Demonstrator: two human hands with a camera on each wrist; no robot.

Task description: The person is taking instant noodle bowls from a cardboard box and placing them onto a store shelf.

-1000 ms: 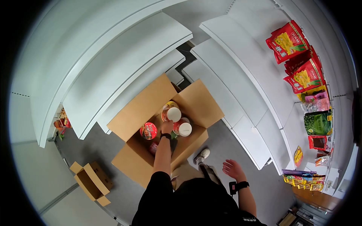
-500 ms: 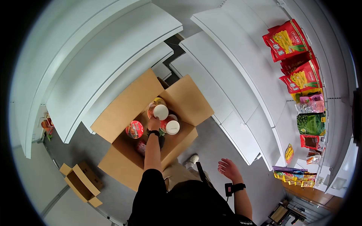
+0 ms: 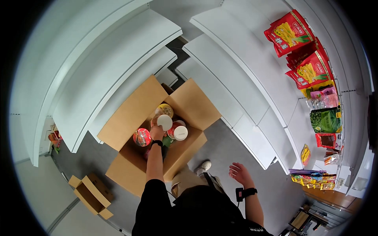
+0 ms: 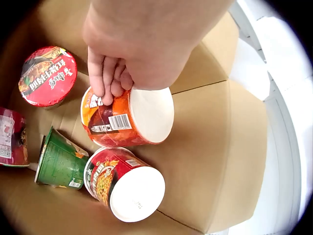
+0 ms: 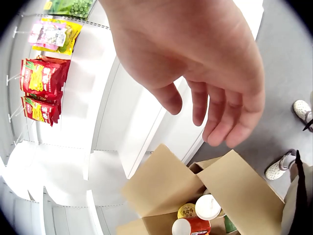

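Note:
An open cardboard box (image 3: 130, 118) stands on the grey floor with several instant noodle cups inside. My left hand (image 3: 156, 132) grips an orange noodle cup (image 4: 126, 117) lying on its side, fingers (image 4: 108, 78) curled over its wall. Just below it lies a red noodle cup (image 4: 124, 182) with its white bottom toward the camera, beside a green cup (image 4: 59, 162). A red-lidded cup (image 4: 47, 76) stands upright at the left. My right hand (image 3: 241, 174) hangs free over the floor, fingers (image 5: 220, 117) loosely spread, holding nothing.
White shelves (image 3: 232, 70) rise on both sides of the box. Red snack bags (image 3: 293, 33) and other packets (image 3: 326, 120) hang at the right. A small open carton (image 3: 92, 193) sits on the floor at the lower left. My shoe (image 3: 203, 166) is beside the big box.
My left hand has lifted the orange cup slightly up and left from beside the red cup. The view has shifted a little; the right hand stays hanging.

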